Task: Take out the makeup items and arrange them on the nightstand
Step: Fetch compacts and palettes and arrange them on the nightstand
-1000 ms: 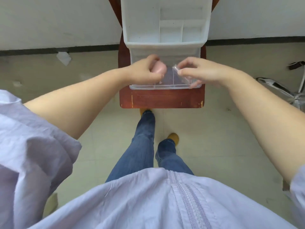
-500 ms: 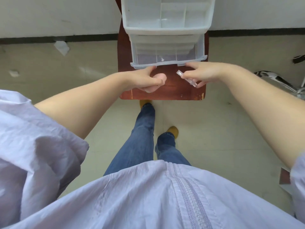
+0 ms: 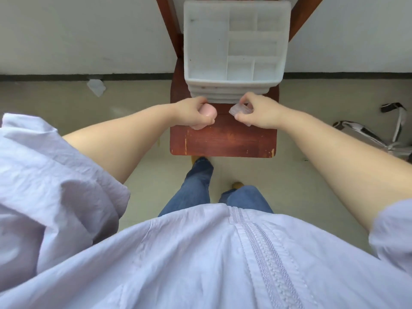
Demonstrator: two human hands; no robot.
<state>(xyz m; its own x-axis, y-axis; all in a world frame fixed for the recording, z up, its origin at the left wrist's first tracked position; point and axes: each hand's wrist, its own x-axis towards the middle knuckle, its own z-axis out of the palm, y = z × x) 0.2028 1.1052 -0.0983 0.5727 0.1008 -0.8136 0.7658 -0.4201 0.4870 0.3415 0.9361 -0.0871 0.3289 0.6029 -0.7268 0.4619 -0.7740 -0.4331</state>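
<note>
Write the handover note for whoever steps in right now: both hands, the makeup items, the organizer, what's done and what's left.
Left hand: grips a pink rounded makeup item, held above the wooden nightstand.
Right hand: pinches a small clear makeup case, also above the nightstand, just in front of the organizer.
White drawer organizer: at the back of the nightstand, drawers closed, top tray compartments look empty.
Done: two items are out of the organizer and in hand.
Left: set both down on the bare front part of the nightstand and arrange them. Whether more items remain in the drawers cannot be seen.
</note>
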